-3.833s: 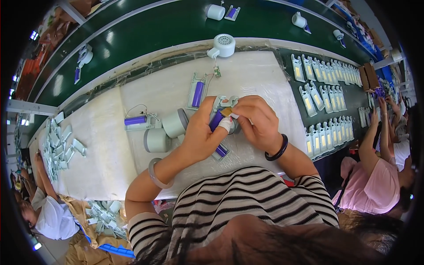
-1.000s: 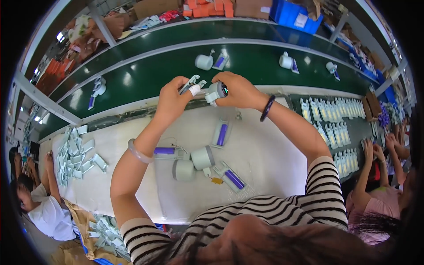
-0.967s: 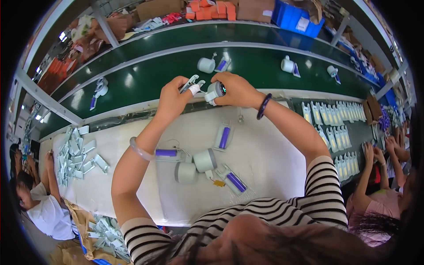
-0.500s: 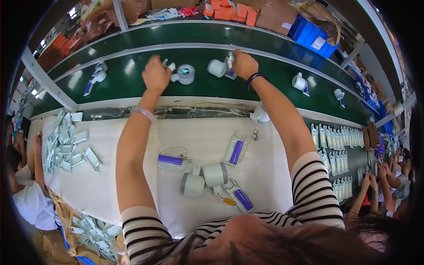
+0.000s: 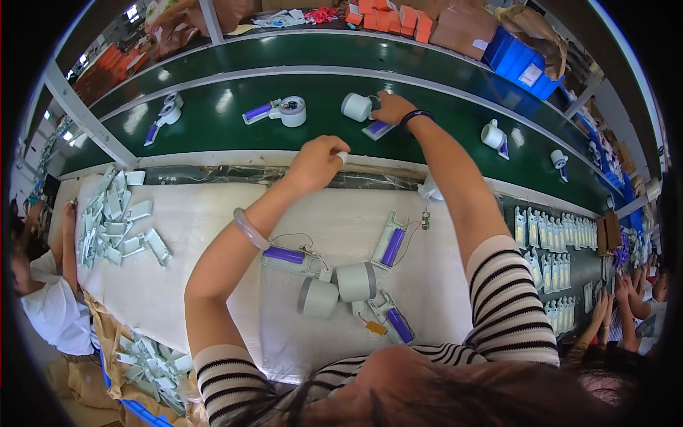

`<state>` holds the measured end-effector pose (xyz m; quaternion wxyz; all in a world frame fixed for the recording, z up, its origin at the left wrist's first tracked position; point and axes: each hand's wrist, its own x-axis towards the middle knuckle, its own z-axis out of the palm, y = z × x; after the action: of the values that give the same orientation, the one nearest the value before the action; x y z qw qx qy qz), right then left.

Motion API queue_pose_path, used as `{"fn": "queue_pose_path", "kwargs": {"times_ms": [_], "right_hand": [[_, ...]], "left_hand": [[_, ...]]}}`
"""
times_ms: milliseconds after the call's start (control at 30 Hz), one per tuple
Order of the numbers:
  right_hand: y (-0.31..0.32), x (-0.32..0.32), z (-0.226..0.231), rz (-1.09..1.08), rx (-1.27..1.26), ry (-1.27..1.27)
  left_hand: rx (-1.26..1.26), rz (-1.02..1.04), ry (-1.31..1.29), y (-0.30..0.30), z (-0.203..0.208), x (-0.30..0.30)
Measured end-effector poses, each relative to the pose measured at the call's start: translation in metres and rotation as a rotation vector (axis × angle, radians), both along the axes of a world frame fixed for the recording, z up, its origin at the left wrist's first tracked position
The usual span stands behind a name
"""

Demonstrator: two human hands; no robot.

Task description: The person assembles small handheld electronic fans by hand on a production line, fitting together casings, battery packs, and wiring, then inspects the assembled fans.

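My right hand (image 5: 393, 108) reaches over the green belt, its fingers closed at the neck of a white round-headed device (image 5: 356, 107) with a purple battery in its handle. Over the belt's near edge, my left hand (image 5: 319, 165) is pinched together; a small white bit shows at its fingertips, too small to name. Left of the right hand, another round-headed device (image 5: 292, 112) lies on the belt. On the white table below are open handle shells with purple batteries (image 5: 284, 255), (image 5: 390, 243), (image 5: 393, 320) and two grey-white cylindrical heads (image 5: 318, 297), (image 5: 355, 282).
More devices sit along the belt (image 5: 206, 139). Pale plastic shells (image 5: 117, 220) are heaped at the table's left, others in a lined box (image 5: 153, 373) below. Rows of pale parts (image 5: 551, 231) stand at right. Beyond the belt is a blue crate (image 5: 519, 64). Co-workers are at both sides.
My left hand has come off the belt, rightward and toward me. The device it was beside now lies with its purple handle pointing left. My right hand stays at its device.
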<state>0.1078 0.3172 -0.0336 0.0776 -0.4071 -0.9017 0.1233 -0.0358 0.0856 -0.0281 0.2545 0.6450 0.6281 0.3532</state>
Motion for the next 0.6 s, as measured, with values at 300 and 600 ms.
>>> {"fn": "queue_pose_path", "kwargs": {"times_ms": [300, 600], "right_hand": [[-0.055, 0.020, 0.034, 0.475, 0.354, 0.140], [-0.039, -0.012, 0.015, 0.648, 0.739, -0.204]], "left_hand": [[0.387, 0.059, 0.633, 0.014, -0.016, 0.014], [0.129, 0.248, 0.841, 0.069, -0.017, 0.025]]}}
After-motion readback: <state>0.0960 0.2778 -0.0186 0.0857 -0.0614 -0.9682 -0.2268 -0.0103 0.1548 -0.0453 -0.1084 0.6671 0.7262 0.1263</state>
